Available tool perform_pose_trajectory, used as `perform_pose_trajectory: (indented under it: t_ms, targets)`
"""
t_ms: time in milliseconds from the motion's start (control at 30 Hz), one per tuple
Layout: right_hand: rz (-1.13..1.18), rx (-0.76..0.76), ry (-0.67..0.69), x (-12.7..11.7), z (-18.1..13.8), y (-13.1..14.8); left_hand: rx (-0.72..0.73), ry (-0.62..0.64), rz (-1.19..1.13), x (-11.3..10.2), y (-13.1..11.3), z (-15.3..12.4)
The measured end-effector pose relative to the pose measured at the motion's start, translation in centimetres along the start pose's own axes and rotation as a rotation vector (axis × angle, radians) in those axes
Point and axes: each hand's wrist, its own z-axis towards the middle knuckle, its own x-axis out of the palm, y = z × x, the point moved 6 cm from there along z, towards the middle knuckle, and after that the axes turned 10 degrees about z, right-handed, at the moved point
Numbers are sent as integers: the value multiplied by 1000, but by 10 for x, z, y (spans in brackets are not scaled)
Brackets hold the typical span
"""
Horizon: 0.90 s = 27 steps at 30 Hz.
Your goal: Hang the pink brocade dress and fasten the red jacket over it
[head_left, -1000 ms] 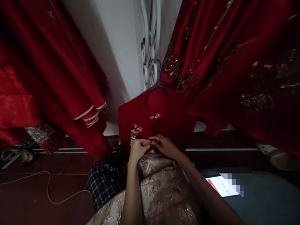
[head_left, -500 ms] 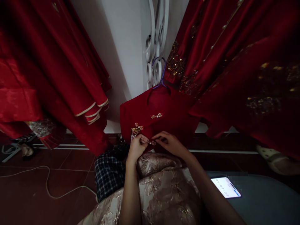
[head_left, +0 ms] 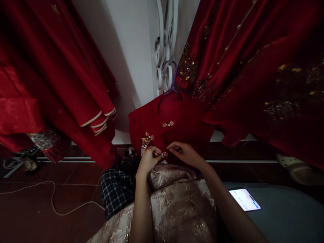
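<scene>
room: white wall (head_left: 131,50), red gowns hanging
jacket (head_left: 182,125): on hanger (head_left: 171,81), front toward me
clasp (head_left: 164,154): low on jacket
left hand (head_left: 148,158): my fingertips pinch clasp
right hand (head_left: 186,154): fingertips pinch jacket beside clasp

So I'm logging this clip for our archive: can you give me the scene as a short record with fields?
Left hand: left hand pinches a small pearl clasp on the red garment
Right hand: right hand fingers the same garment beside the clasp
Garment: hangs on a purple hanger, with a gold tassel brooch
Lap: floral brocade fabric
Right side: lit phone
Floor: white cable
</scene>
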Motion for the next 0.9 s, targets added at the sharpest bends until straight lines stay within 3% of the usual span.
perform_pose_trajectory:
  t_ms: [367, 900]
  targets:
    - [126, 47, 8, 19, 5, -26, -43, 12, -86, 6, 2, 2]
    - [107, 24, 6, 19, 3, -14, -40, 24, -183, 4, -4, 2]
